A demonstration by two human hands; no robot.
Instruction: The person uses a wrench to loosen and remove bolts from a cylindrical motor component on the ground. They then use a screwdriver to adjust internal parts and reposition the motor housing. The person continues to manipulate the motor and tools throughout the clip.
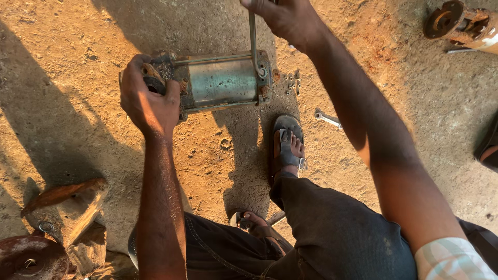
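Observation:
A dull metal motor body (223, 81) lies on its side on sandy ground, held together by long rods along its length. My left hand (148, 98) grips its rusty left end cap. My right hand (288, 18) is closed on the upper end of a long spanner (254, 46), whose lower end sits on the right end of the motor. Several small bolts and nuts (291, 83) lie on the ground just right of the motor.
A loose spanner (328, 119) lies on the ground to the right of my sandalled foot (288, 148). A rusty machine part (464, 25) sits at the top right. A wooden block (67, 207) and a rusty round part (31, 256) are at the bottom left.

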